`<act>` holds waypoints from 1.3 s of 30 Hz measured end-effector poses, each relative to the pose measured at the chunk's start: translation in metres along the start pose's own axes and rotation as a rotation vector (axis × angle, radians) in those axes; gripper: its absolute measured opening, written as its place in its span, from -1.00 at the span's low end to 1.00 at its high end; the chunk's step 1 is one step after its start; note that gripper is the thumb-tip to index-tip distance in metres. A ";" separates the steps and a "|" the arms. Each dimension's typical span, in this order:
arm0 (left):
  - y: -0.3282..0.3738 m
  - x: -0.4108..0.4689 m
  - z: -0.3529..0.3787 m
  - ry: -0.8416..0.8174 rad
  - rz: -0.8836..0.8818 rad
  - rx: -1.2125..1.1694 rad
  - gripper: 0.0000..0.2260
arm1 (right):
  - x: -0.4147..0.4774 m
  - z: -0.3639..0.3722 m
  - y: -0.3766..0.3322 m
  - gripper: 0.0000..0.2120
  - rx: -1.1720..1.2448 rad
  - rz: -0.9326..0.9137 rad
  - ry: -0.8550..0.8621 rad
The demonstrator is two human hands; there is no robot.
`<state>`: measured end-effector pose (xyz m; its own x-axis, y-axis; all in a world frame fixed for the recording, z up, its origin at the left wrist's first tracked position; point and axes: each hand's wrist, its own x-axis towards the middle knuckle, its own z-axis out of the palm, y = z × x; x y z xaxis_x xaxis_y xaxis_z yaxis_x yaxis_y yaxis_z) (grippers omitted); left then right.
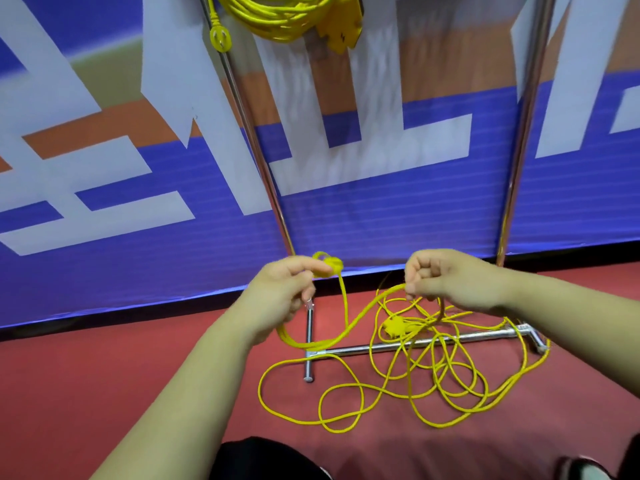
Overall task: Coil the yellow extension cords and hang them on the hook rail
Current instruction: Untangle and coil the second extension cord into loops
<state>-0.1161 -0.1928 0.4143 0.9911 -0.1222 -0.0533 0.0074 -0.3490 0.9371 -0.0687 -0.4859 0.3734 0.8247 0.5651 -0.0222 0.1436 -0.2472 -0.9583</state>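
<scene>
From my remote feed: a red floor (138, 393) meets a blue banner (381, 237) crossed by an orange band and large white strokes, cropped too closely for me to read. A chrome stand (256, 143) rises in front of it on two uprights, its base bar lying flat on the floor.

I count two yellow cords. The hung coil (277, 15) dangles at the top edge between the uprights, with one plug (220, 38) hanging beside the left upright and one yellow socket block (343, 32) bearing a small lightning-bolt mark. The loose cord (450, 375) sprawls in tangled loops over the base bar, with one yellow fitting (394, 327) lying among them.

Both hands are raised above the tangle. The left hand (287, 292) pinches a small bunch of loops between thumb and forefinger, and a strand sags from it down towards the floor. The right hand (446, 278) has its fingers curled round the same cord further along. Dark clothing (263, 459) shows at the bottom edge.
</scene>
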 end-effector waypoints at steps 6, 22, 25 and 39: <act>0.016 0.006 0.055 -0.282 0.050 0.328 -0.72 | -0.012 -0.008 -0.038 -0.91 0.073 -0.105 -0.002; 0.030 0.038 0.019 0.381 0.127 -0.407 -0.64 | -0.017 -0.059 0.023 -0.84 0.099 0.116 -0.077; 0.024 0.045 0.017 0.397 0.099 -0.434 -0.65 | -0.019 -0.067 0.032 -0.86 0.145 0.148 -0.053; -0.014 0.056 0.028 0.521 -0.111 -0.237 -0.65 | -0.001 -0.076 0.030 -0.97 0.430 0.551 0.320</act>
<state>-0.0640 -0.2209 0.3882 0.9171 0.3971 -0.0355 0.0856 -0.1092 0.9903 -0.0230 -0.5539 0.3660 0.8428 0.1775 -0.5081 -0.5057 -0.0618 -0.8605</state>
